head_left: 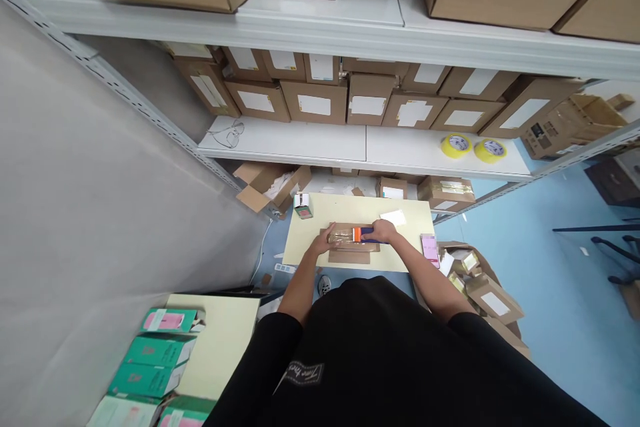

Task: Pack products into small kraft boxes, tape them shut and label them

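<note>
On the pale yellow table, an unfolded piece of brown cardboard (350, 257) lies flat between my hands. Over it is a shiny, clear-wrapped pack (342, 237), and my left hand (323, 241) is closed round its left end. My right hand (383, 231) grips a dark blue thing with an orange end (357, 234), which meets the right side of the shiny pack. The fingers partly cover this blue thing, so I cannot tell its exact kind. A small green-and-white box (303, 205) stands at the table's back left corner.
White paper (393, 217) and a phone (430, 249) lie on the table's right side. Ahead, a shelf (300, 141) holds labelled boxes and yellow tape rolls (456, 145). An open carton (273, 187) stands back left. A box-filled bin (493, 293) is at right; green boxes (150, 367) sit lower left.
</note>
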`<state>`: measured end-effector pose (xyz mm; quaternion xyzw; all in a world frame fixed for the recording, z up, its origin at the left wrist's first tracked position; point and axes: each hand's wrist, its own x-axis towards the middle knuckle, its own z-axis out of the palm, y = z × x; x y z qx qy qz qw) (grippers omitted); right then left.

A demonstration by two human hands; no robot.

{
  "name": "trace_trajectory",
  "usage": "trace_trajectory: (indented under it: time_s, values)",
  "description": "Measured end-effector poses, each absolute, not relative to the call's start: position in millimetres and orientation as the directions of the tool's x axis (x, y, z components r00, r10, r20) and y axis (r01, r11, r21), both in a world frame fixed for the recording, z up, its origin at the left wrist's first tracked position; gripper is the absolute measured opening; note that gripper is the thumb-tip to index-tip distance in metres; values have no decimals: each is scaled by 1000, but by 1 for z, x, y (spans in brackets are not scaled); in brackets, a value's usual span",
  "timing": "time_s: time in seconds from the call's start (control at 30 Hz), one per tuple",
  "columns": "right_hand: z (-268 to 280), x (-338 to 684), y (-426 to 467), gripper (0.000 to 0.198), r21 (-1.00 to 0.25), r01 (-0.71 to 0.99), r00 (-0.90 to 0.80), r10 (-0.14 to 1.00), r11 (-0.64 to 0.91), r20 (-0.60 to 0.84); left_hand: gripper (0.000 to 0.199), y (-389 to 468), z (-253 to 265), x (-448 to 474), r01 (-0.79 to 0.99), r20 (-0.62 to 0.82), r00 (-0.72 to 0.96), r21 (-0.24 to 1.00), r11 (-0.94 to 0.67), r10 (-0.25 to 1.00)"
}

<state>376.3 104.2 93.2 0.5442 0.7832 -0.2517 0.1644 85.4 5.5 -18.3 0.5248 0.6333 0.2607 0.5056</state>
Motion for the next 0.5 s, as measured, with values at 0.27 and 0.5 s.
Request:
trace_trajectory:
  time_s: [0.27,0.5]
  values:
    - [97,469,111,78,-122,974,-225,803,189,-553,110,9,-12,84,406,-434,92,838,364,896]
    - [92,511,110,76,-28,999,-50,826,42,-562,115,12,-11,86,398,-440,114,841,365,890]
